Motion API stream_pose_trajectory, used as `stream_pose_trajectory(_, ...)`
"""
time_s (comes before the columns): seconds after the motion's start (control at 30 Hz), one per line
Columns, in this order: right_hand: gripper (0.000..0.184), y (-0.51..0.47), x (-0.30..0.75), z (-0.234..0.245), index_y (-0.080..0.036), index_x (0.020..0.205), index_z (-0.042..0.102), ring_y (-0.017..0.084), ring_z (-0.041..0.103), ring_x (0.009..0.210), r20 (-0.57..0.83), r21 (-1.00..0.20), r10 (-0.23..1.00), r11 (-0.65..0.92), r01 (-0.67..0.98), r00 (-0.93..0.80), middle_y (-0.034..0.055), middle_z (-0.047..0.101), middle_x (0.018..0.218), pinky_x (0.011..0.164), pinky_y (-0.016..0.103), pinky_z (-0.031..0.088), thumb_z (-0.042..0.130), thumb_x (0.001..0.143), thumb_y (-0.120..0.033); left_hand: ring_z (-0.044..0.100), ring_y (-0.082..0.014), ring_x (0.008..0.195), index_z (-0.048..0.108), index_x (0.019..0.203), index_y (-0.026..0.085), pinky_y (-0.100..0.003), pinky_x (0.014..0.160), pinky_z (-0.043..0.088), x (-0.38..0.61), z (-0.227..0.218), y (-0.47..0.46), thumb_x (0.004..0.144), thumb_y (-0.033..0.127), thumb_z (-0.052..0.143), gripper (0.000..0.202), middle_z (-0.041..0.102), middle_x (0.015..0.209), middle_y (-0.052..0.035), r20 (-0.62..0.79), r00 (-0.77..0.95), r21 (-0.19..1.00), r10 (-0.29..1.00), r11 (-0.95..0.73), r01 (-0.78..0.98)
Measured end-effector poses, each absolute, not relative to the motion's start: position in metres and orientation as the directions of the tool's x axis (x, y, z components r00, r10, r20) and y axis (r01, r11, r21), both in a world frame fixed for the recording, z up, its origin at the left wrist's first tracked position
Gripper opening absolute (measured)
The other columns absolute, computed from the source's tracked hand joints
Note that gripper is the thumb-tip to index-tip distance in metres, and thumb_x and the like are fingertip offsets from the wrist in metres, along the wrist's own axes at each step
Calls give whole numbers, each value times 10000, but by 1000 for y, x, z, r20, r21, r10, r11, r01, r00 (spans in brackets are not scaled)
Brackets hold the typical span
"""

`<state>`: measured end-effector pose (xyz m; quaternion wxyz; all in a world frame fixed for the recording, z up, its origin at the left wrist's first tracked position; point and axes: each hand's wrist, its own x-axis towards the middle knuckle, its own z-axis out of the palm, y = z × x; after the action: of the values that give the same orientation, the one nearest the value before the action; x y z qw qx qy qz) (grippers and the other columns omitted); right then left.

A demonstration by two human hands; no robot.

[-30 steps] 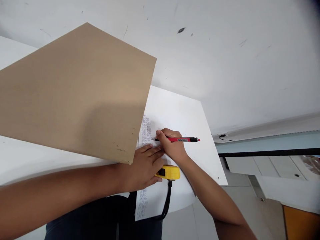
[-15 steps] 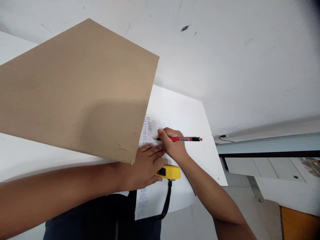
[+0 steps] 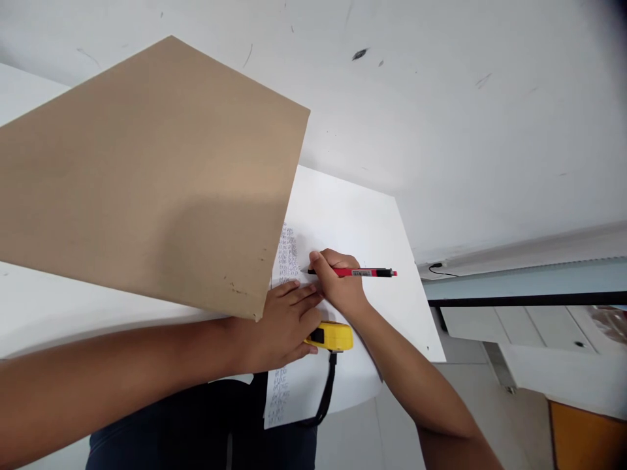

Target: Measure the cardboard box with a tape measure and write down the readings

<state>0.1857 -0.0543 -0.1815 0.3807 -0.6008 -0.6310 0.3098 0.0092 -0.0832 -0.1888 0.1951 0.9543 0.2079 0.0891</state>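
Note:
My right hand (image 3: 340, 281) is closed around a red and black pen (image 3: 360, 272), its tip on a sheet of paper (image 3: 337, 388) covered in columns of small handwriting. The writing is too small to read. My left hand (image 3: 287, 326) lies across the same sheet, longer fingers stretched toward the pen. Between its thumb and forefinger sits a yellow tape measure (image 3: 337, 336) with a black wrist strap (image 3: 327, 391) hanging down over the paper. Part of the tape measure is hidden under the hand.
A large brown board (image 3: 196, 163) juts over the white tabletop (image 3: 362, 215) from the left, its near corner just above my left wrist. Behind stands a scuffed white wall (image 3: 441, 117). A small black cable (image 3: 435, 266) lies at the wall's base. White cabinets (image 3: 529, 333) stand at right.
The pen tip stays at nearly the same spot on the paper, with a little more writing showing beside it. The view has shifted very slightly; both hands keep their hold.

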Motion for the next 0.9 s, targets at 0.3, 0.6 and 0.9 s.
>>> stream_pose_trajectory(0.3, 448, -54, 187, -180, -235, 512, 480, 141, 483, 503, 104, -849, 995, 85, 522, 6, -12, 532, 499, 489, 285, 407, 561, 912, -420, 430, -298, 1468, 579, 1263, 113, -434, 1240, 254, 8, -190, -84, 997, 452, 528, 434, 498, 1535, -191, 99, 895, 403, 434, -840, 363)
stream_pose_trajectory(0.6, 434, -56, 186, -182, -215, 527, 514, 116, 428, 493, 130, -856, 991, 93, 509, 36, -39, 487, 488, 480, 256, 355, 581, 910, -408, 420, -293, 1474, 572, 1288, 117, -430, 1237, 249, 9, -192, -84, 998, 457, 526, 450, 491, 1544, -183, 110, 897, 367, 428, -856, 364)
stream_pose_trajectory(0.9, 476, -33, 202, -194, -220, 750, 589, 87, 314, 399, -33, -993, 996, -42, 110, 85, -81, 443, 472, 445, 236, 292, 562, 852, -684, 513, -317, 1387, 589, 1260, 101, -451, 1185, 306, 5, -205, -84, 992, 458, 535, 450, 565, 1467, -206, 236, 876, 397, 420, -865, 308)
